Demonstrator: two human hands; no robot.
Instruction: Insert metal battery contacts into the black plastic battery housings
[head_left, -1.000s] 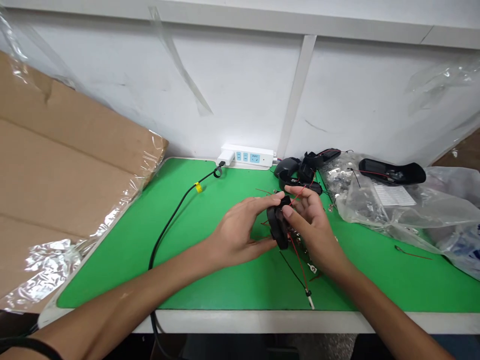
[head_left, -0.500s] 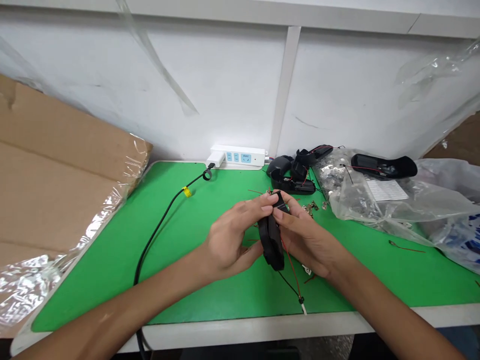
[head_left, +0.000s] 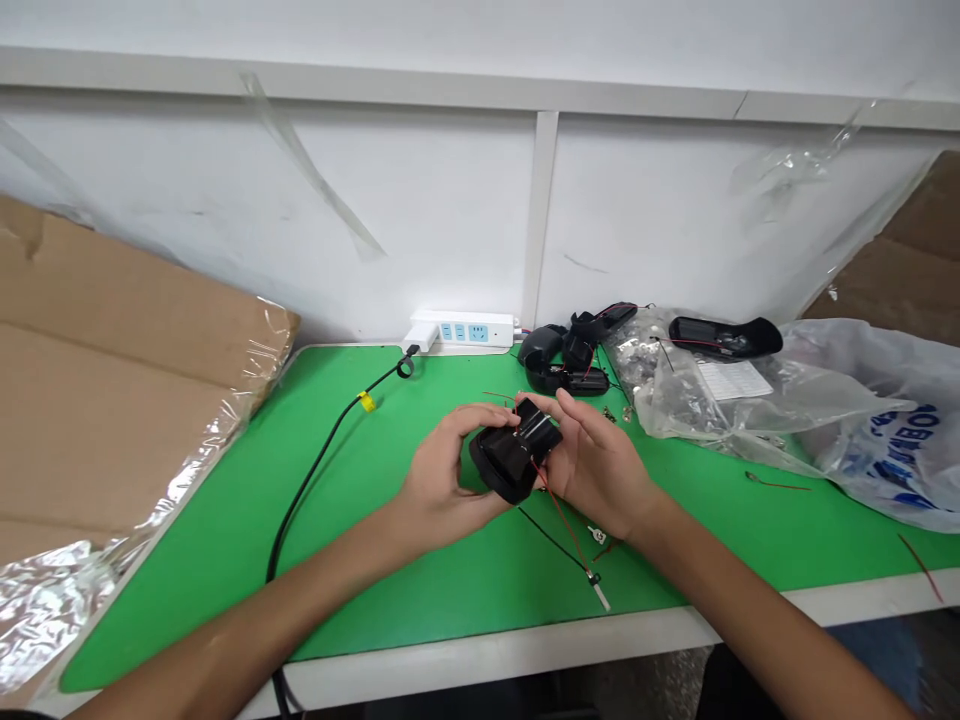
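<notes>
The black plastic housing [head_left: 516, 450] trails a red wire [head_left: 561, 522] and a black wire [head_left: 551, 540] over the bright green mat [head_left: 187, 590] (a black cable [head_left: 315, 490] there wears a yellow tag [head_left: 366, 402]). The white power strip [head_left: 495, 329] has pale blue sockets, and the white plastic bag [head_left: 877, 450] carries blue lettering.

Slim bare forearms [head_left: 277, 610], it seems

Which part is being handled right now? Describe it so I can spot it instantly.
On the green mat below the white power strip, the left hand and right hand hold a glossy black plastic housing. Unlike the similar black pieces near the wall, it is in hand, a red wire trailing toward the mat's front edge.
</notes>
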